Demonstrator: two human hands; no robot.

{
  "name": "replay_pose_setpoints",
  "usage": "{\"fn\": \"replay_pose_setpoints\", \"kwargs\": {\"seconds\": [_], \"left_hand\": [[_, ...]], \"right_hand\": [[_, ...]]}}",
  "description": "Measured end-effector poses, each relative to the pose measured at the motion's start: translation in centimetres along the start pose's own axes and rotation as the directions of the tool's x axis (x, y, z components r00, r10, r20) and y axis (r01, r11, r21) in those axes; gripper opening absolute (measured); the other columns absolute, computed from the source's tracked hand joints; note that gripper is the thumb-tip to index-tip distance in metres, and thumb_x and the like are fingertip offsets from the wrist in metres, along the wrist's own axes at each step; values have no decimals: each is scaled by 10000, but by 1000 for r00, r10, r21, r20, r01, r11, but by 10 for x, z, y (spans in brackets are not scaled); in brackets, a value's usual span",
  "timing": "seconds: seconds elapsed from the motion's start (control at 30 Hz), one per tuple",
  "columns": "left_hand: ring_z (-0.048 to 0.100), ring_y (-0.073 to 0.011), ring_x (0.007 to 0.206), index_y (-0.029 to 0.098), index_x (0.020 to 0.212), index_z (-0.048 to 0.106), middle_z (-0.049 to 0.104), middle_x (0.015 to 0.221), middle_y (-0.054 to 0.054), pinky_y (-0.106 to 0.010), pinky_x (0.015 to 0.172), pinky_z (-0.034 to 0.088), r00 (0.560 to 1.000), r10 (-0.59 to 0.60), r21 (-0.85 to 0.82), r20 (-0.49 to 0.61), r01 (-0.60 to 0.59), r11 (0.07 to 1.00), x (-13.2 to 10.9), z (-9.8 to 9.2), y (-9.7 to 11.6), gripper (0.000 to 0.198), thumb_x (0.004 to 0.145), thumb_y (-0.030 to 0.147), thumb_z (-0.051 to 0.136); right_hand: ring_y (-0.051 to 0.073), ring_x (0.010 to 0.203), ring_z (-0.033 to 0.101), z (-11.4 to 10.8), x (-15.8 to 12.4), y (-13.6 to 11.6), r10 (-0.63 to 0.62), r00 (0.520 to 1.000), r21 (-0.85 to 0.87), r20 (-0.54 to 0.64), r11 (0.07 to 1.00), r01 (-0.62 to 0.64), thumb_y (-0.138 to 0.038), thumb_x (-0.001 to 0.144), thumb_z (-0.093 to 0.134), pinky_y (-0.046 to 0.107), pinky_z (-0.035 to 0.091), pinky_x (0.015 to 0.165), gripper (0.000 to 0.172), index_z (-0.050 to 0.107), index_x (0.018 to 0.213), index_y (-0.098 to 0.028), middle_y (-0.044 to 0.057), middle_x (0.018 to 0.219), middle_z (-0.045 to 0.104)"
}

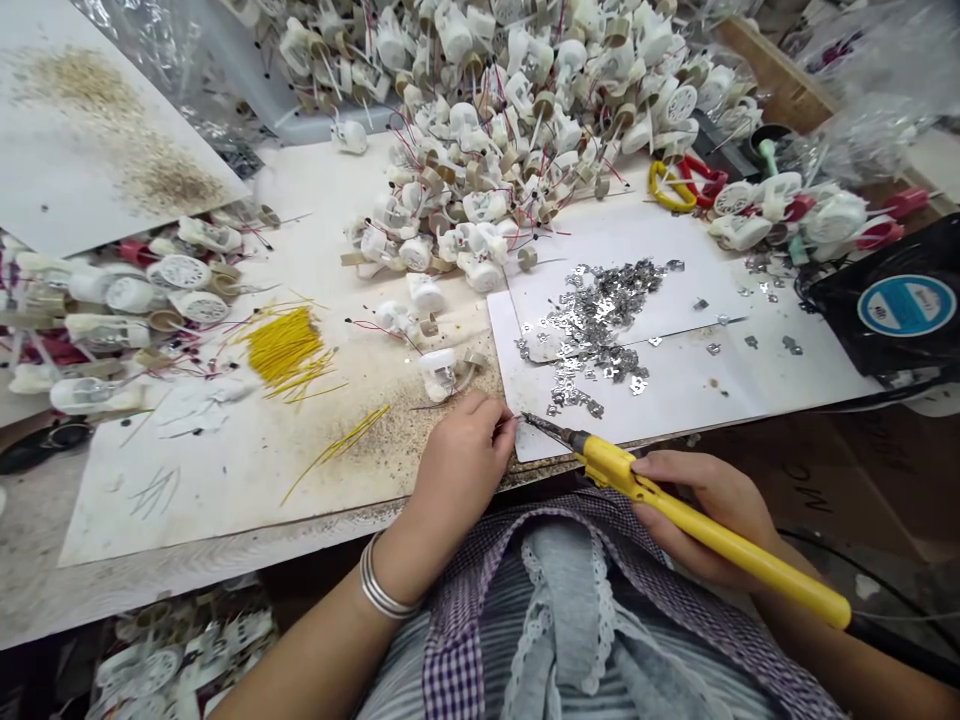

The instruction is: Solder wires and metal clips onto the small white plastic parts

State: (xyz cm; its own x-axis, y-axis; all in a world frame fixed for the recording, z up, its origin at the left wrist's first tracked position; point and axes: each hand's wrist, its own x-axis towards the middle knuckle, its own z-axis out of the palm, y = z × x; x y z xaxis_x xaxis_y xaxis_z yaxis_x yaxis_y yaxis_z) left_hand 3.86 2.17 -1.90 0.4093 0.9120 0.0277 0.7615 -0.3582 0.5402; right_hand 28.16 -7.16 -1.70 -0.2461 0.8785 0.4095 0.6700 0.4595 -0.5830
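My left hand (pixel 461 465) rests at the table's near edge, its fingertips pinching a thin dark wire (pixel 457 408). My right hand (pixel 701 510) grips a yellow-handled soldering iron (pixel 660 495), whose metal tip (pixel 544 428) points at those fingertips. Just beyond my left hand lies a small white plastic housing with wires (pixel 439 373). A pile of silver metal clips (pixel 592 330) lies on white paper to the right. Left of my hands are a bundle of short yellow wires (pixel 283 347) and a few loose ones (pixel 337 445).
A large heap of white wired plastic parts (pixel 480 130) fills the far side of the table. More lie at left and right. Red-and-yellow handled pliers (pixel 679 183) and a black fan (pixel 904 305) sit at right. A bin of white parts (pixel 180 650) sits below the table edge.
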Motion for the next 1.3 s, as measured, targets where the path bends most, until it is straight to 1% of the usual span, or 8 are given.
{"fn": "replay_pose_setpoints", "kwargs": {"seconds": [0.27,0.43,0.57,0.83,0.97,1.1,1.2,1.3], "left_hand": [[606,-167,732,182,776,599,629,823,-39,-289,661,479,1000,-3,46,13,2,999,1,1,4,123,889,188,552],[602,-176,732,177,768,595,624,818,-42,-302,667,479,999,-25,61,39,23,998,3,1,5,116,877,171,556],[597,-175,723,183,762,588,617,809,-36,-303,660,477,998,-24,67,50,21,998,4,-1,5,116,873,172,554],[609,-190,743,181,772,615,630,830,-45,-319,666,484,997,-49,89,62,43,995,3,-3,6,117,877,193,566],[614,-186,778,183,827,652,641,848,-44,-325,712,496,998,-34,-17,50,35,999,-6,-7,3,128,902,216,554],[625,-172,789,221,853,664,669,825,-14,-315,718,495,995,-69,-201,67,81,976,-26,-20,-1,104,896,223,569],[618,-150,720,235,792,656,656,746,11,-296,688,495,985,-115,-336,129,152,930,-42,-32,-4,108,876,224,589],[636,-165,816,221,754,648,649,912,-36,-300,710,524,962,-272,-407,26,259,876,-49,-40,-12,134,864,269,590]], "right_hand": [[147,551,602,-1,11,0,-96,985,188,142,980,68,-99,788,623,277,504,522,356,492,1076,-264,-40,689,608],[159,611,616,-3,10,0,-142,963,124,229,986,116,-118,801,620,301,520,572,440,472,1176,-294,-25,754,658],[179,618,653,-8,14,-6,-103,990,88,100,992,94,-131,803,616,314,551,564,546,448,1294,-301,-24,762,686],[221,684,708,-2,17,-4,-40,995,-20,-93,999,38,-173,800,636,340,607,601,411,550,1192,-261,18,848,725],[208,683,696,11,8,3,85,986,5,-142,996,-86,-234,818,656,340,594,621,311,594,1120,-277,20,872,723],[192,737,698,26,18,8,200,971,304,-135,941,-151,-230,868,617,327,588,649,349,550,1208,-270,36,922,711],[186,823,694,39,46,4,163,986,488,-41,864,-123,-226,912,562,347,588,738,300,532,1208,-267,38,949,695],[195,967,671,55,78,-3,92,996,394,2,915,-86,-195,897,583,369,556,861,220,556,1106,-260,39,1008,674]]}}
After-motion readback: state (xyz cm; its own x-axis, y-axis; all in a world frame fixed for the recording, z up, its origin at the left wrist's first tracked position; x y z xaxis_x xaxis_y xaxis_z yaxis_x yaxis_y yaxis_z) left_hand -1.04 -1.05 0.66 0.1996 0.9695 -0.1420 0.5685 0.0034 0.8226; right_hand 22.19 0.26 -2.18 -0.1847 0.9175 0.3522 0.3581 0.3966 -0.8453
